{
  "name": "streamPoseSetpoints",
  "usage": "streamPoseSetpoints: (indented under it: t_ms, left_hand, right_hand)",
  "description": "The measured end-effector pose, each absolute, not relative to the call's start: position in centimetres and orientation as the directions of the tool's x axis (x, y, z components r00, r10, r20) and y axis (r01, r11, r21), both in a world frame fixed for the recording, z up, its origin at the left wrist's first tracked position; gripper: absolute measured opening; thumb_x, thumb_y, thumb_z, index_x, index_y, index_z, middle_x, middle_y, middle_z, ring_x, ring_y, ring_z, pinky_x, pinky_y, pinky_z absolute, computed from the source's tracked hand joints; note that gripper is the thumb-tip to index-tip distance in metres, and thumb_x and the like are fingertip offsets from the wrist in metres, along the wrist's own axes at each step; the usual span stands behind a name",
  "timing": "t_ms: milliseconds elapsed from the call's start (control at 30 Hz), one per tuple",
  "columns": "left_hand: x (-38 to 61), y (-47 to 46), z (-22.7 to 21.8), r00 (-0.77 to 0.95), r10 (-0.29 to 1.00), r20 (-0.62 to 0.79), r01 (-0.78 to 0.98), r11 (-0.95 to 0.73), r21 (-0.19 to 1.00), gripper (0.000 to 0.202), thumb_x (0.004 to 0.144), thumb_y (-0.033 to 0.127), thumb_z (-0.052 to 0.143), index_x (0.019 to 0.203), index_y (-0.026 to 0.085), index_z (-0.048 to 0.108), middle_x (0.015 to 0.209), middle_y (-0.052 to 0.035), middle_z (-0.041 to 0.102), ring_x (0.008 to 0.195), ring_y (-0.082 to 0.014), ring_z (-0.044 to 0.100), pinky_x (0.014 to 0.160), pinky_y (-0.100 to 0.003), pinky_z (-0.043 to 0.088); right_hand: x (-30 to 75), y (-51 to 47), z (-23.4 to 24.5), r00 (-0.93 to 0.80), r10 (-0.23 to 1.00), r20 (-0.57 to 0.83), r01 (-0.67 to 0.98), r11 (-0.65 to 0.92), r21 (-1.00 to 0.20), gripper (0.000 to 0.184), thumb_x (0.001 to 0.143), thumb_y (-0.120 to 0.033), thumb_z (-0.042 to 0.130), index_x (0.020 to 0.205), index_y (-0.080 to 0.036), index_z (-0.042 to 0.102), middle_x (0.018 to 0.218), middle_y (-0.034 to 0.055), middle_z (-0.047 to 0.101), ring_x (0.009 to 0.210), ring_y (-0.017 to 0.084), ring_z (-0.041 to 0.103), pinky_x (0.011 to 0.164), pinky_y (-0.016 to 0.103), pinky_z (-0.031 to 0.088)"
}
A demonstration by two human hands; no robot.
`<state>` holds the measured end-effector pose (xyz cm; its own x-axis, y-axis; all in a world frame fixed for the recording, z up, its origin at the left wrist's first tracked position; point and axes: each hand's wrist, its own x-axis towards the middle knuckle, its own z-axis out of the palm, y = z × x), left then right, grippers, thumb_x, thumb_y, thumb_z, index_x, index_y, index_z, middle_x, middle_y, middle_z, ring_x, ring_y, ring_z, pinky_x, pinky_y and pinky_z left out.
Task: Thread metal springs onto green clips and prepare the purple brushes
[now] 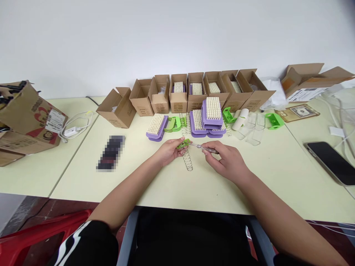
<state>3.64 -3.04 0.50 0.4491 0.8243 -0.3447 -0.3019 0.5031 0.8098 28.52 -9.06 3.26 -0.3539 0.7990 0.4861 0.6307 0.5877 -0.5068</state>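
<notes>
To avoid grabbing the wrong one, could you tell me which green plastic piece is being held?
The green piece in the left hand, beside the screwdriver tip in the right hand. The other green pieces lie on the table, untouched.

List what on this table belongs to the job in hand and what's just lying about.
Job: left hand holding green plastic bracket; right hand holding small screwdriver; coil spring; purple-backed scrub brushes; brush-filled cardboard boxes.
Lying about: smartphone; white charger; pixelated dark object; open carton.
</notes>
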Motion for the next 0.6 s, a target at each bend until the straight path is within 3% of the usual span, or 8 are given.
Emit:
streamPoseSetpoints:
  t_ms: [600]
  left_hand:
    - [3.56, -3.03, 0.55, 0.456, 0.82, -0.345, -0.296, 0.505, 0.811, 0.05, 0.086, 0.048, 0.085, 0.111, 0.005, 0.081, 0.091, -0.0111, 0.066, 0.073, -0.0105, 0.053, 0.062, -0.023, 0.038]
  right_hand:
    - [28.41, -9.18, 3.31, -0.328, 0.812, 0.483, 0.647, 0.565, -0.512, 0.018, 0.101, -0.026, 0.059, 0.119, -0.028, 0.064, 0.103, 0.0014, 0.08, 0.084, 0.021, 0.079, 0.068, 0.032, 0.059]
